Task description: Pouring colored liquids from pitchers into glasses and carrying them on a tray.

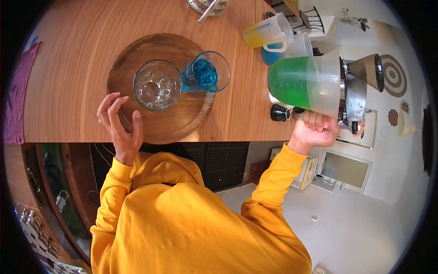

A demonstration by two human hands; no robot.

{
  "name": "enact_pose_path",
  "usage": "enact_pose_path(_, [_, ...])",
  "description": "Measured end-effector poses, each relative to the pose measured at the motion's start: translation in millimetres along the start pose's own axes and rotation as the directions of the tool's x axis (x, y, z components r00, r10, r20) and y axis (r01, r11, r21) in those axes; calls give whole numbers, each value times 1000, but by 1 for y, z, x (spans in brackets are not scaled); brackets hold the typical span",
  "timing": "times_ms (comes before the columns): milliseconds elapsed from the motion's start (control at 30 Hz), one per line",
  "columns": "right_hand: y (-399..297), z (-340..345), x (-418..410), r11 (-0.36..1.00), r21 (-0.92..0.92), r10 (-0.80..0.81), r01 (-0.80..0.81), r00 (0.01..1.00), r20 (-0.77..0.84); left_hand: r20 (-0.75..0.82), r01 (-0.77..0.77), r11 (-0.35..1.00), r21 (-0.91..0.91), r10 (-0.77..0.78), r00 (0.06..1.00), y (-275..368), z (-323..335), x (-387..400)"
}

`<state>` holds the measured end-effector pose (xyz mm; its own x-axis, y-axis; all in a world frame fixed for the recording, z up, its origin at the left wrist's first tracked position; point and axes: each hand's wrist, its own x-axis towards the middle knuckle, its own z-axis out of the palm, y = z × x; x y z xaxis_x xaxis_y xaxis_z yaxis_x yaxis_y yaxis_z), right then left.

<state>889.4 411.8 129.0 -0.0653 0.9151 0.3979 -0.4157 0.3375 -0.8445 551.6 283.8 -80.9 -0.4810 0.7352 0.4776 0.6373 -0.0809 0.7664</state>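
My right hand (314, 128) is curled into a fist against the side of a translucent plastic measuring jug (304, 80) with green liquid in its lower part. The fist seems to be around the jug's handle, which my fingers hide. With fingers spread and holding nothing, my left hand (121, 125) hovers by the near-left rim of a round wooden tray (150, 132). Beside its fingertips, an empty clear glass tumbler (157, 85) stands on the tray. A second glass (206, 72), partly filled with blue liquid, is just to the right of that tumbler.
Behind the green jug are a jug of yellow liquid (263, 31) and another of blue liquid (272, 53). A glass vessel with a metal straw or tube (207, 12) stands at the far edge. A black cup (280, 113) sits near my right hand. Purple cloth (22, 96) lies at left.
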Motion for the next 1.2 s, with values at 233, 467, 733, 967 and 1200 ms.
enact_pose_path(233, [2,4,-17,998,3,58,-58,997,-45,27,-58,990,-132,62,998,9,-2,18])
enact_pose_path(467, [17,12,-48,993,-24,115,-116,992,-46,68,-86,981,-175,99,993,14,6,27])
enact_pose_path(733, [45,22,-99,970,-168,121,-177,946,-301,139,-62,969,-240,98,985,11,9,36])
enact_pose_path(967, [40,33,-108,925,-220,303,-310,951,-65,201,-67,964,-256,121,972,8,7,39])
enact_pose_path(1200, [39,39,-103,845,-379,388,-378,920,-53,208,-39,960,-278,100,973,9,10,39])
